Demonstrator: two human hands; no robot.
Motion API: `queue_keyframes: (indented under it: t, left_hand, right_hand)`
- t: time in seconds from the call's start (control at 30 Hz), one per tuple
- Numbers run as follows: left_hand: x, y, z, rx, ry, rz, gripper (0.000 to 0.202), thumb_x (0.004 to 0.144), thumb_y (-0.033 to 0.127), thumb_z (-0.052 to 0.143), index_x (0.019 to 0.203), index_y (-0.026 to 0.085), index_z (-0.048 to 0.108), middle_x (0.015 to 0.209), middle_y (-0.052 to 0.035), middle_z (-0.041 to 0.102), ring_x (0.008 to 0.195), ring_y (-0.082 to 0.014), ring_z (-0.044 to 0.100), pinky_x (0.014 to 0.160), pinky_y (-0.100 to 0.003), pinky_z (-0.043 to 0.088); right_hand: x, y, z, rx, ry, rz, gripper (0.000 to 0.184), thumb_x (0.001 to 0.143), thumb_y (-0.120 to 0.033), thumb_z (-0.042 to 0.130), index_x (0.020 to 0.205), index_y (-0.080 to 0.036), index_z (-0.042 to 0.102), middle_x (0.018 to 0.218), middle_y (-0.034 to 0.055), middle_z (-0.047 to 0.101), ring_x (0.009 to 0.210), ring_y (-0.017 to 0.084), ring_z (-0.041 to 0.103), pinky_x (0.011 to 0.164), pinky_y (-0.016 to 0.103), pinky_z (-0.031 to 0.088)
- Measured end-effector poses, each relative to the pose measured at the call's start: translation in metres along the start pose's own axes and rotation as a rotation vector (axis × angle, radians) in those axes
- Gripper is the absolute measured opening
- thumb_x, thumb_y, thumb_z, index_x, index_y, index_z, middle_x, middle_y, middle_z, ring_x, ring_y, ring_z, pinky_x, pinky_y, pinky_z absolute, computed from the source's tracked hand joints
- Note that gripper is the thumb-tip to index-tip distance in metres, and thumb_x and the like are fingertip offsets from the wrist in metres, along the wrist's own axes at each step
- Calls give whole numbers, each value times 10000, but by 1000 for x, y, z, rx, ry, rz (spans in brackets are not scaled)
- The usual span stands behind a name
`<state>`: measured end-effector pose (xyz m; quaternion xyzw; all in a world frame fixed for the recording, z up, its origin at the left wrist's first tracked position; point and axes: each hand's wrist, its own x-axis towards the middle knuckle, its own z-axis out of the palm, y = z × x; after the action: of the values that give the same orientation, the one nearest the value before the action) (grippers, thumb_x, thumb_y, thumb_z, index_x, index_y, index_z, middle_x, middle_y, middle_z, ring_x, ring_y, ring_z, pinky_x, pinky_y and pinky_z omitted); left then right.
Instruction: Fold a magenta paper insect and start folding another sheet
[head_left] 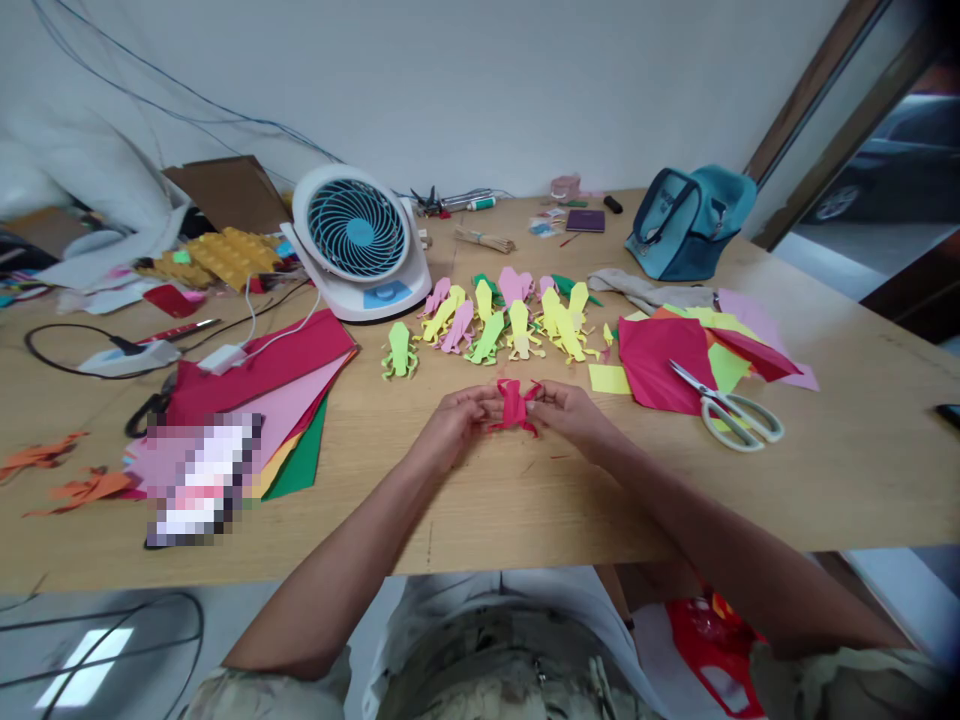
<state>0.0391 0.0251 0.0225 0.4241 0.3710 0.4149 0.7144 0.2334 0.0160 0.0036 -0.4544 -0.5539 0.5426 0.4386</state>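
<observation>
A red folded paper frog (514, 405) is between my two hands, just above the wooden table. My left hand (459, 425) pinches its left side, and my right hand (568, 415) grips its right side with fingers closed. Its thin legs stick out at the corners. Beyond my hands sits a cluster of similar paper frogs in yellow (519, 330), pink (459, 328) and green (489, 338). One light green paper frog (401, 350) lies apart to the left of them.
White-handled scissors (739, 415) lie on red paper (664, 365) at right. Stacked coloured paper (300, 455) and orange paper figures (90, 488) lie at left. A fan (360, 235) stands at the back, a blue bag (690, 222) back right. The table's front edge is close to me.
</observation>
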Motion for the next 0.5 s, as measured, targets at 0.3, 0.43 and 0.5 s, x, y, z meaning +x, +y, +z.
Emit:
queue_keyframes:
  t: [0.3,0.43,0.5]
  left_hand:
    - [-4,0,0,185,68,86,279,678,337,822,766,155,630,633,6,650,539,-93,539,531,-216,382]
    - [3,-6,-7,197,114,107,321,683,315,800,886,156,609,654,8,646,545,-95,547,547,-222,398]
    - [7,-11,-10,236,126,123,350,696,305,777,945,168,572,618,41,609,511,-92,516,524,-218,383]
  right_hand:
    - [2,2,-1,-138,32,-13,222,751,-360,686,890,-190,658,825,26,715,702,137,615,674,270,469]
    - [-1,1,-3,-211,22,-45,253,790,-398,649,910,-177,675,794,23,702,657,131,587,634,263,445]
    - [-2,3,-4,-259,7,-61,246,807,-401,626,889,-174,675,751,12,685,610,125,557,593,254,416]
